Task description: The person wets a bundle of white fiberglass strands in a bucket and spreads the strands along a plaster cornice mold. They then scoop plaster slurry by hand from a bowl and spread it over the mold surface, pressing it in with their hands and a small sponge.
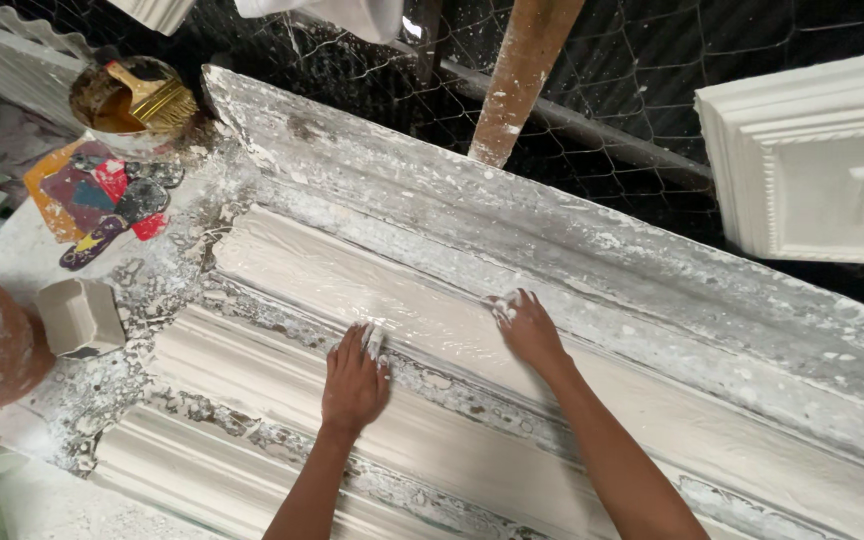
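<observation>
Pressing both palms flat, fingers spread and grasping nothing, you smear wet plaster along the long mould on the desk: left hand, right hand. The middle channel looks coated; the crusted edges remain. One brush sits in one tin.

Wet glossy plaster (smooth), rough crusted mould, seemingly wooden post
</observation>
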Tool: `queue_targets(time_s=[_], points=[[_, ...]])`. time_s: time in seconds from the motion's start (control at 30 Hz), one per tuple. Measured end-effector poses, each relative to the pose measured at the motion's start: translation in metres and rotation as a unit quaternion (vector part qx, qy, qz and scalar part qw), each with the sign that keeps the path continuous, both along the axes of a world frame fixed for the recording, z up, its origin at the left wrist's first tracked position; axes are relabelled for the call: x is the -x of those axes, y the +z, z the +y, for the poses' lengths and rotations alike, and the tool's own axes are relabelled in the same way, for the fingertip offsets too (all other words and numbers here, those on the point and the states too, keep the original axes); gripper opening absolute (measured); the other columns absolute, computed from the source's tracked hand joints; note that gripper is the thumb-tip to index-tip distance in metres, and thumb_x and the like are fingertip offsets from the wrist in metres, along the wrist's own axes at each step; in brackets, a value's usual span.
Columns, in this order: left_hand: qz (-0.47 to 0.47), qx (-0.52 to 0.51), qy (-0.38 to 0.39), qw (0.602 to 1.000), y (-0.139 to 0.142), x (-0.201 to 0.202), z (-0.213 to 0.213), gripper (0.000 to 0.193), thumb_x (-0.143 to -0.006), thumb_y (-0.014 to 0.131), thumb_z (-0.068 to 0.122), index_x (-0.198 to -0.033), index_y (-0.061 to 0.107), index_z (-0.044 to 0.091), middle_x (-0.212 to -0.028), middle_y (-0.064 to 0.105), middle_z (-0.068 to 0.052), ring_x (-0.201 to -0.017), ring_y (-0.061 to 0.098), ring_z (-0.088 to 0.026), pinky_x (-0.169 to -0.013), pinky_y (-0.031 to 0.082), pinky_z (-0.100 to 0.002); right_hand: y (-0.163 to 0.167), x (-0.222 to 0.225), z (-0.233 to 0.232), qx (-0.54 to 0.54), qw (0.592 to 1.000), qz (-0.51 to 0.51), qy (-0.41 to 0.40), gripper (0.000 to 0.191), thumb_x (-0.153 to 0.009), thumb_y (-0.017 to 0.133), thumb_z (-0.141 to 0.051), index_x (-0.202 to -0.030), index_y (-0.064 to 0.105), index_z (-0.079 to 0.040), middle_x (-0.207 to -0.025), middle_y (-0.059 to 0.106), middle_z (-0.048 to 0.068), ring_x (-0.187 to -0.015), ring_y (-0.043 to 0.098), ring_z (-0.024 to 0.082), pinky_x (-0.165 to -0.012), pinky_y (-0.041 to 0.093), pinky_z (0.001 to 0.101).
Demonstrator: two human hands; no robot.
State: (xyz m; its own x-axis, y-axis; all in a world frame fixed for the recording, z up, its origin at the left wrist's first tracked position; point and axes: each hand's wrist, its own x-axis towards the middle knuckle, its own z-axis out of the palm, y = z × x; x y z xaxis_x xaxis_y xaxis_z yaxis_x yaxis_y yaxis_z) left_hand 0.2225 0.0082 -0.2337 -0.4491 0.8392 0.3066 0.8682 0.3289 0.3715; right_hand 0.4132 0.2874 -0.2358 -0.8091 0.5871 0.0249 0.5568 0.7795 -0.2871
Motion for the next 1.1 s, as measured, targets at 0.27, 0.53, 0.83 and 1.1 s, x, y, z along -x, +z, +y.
queue_targets(time_s=[0.27,0.53,0.83,1.1], points=[[0.002,-0.044,0.015,0.999,0.0,0.003,0.0,0.049,-0.092,0.053,0.021,-0.134,0.053,-0.005,-0.147,0.047,-0.024,-0.142,0.04,-0.041,-0.11,0.035,-0.061,0.005,0.015,0.01,-0.085,0.994,-0.067,0.03,0.045,-0.093,0.065,-0.038,-0.124,0.067,-0.006,-0.151,0.051,0.019,-0.143,0.043,0.041,-0.116,0.041,0.0495],[0.01,-0.028,0.029,0.999,0.012,0.001,-0.001,0.047,-0.091,0.053,0.023,-0.126,0.058,-0.008,-0.146,0.047,-0.027,-0.139,0.041,-0.043,-0.107,0.035,-0.06,0.026,0.015,0.005,-0.09,0.979,-0.133,0.123,0.047,-0.095,0.063,-0.036,-0.125,0.063,-0.001,-0.131,0.062,0.018,-0.141,0.043,0.039,-0.122,0.026,0.0504],[0.012,-0.007,0.05,0.999,0.009,0.0,0.001,0.047,-0.093,0.052,0.025,-0.125,0.056,-0.01,-0.144,0.048,-0.029,-0.141,0.04,-0.042,-0.112,0.035,-0.057,0.021,0.001,-0.002,-0.082,0.99,-0.074,0.092,0.043,-0.094,0.06,-0.038,-0.124,0.068,-0.008,-0.136,0.06,0.018,-0.137,0.048,0.035,-0.123,0.028,0.0454],[0.01,-0.03,0.058,0.998,0.004,-0.002,0.002,0.053,-0.092,0.054,0.023,-0.133,0.053,-0.012,-0.141,0.05,-0.03,-0.138,0.043,-0.043,-0.11,0.036,-0.056,0.016,0.005,0.003,-0.051,0.991,-0.118,0.017,0.044,-0.097,0.06,-0.035,-0.124,0.066,-0.001,-0.141,0.057,0.022,-0.144,0.04,0.04,-0.123,0.028,0.0486]])
